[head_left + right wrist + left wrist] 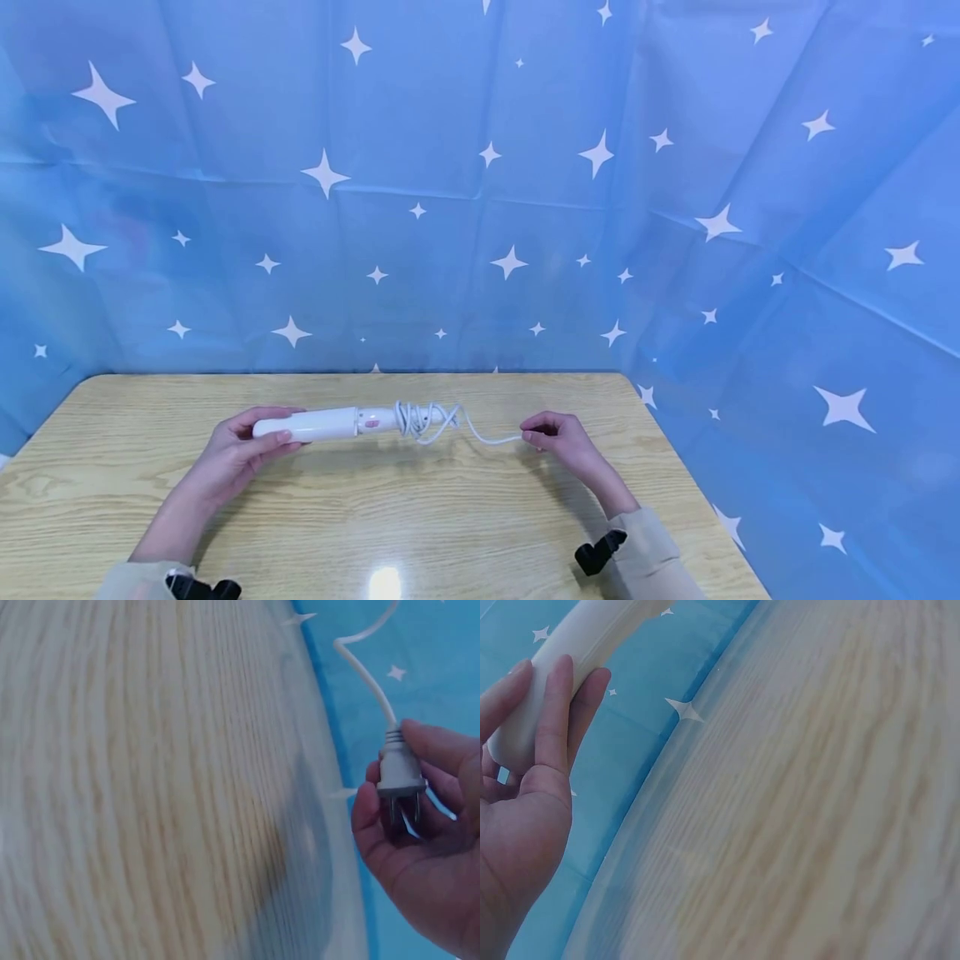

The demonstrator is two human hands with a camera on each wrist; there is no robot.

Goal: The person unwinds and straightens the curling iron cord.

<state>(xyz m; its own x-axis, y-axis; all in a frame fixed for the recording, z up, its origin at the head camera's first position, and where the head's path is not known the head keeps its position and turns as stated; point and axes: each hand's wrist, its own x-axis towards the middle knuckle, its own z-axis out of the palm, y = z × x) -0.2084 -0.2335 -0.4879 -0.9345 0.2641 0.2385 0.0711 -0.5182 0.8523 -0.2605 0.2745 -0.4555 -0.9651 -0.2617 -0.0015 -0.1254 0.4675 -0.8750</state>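
Note:
A white wand-shaped electric appliance [325,424], which looks like a hair curling iron, is held level above the table. My left hand [238,450] grips its thick, rounded end, thumb on the near side; the left wrist view shows fingers around that white end [526,724]. Toward the right, its narrower handle carries a small pink button [372,423], and white cord [420,419] is wound loosely around it. From the windings a loose length of cord runs to my right hand [561,442], which pinches the two-pronged plug [401,765]. The prongs point back toward the palm.
A light wood-grain table [450,517] lies beneath both hands. Behind it and along the right side hangs a blue cloth [435,233] with white stars. Black wrist devices [600,552] sit at both sleeves.

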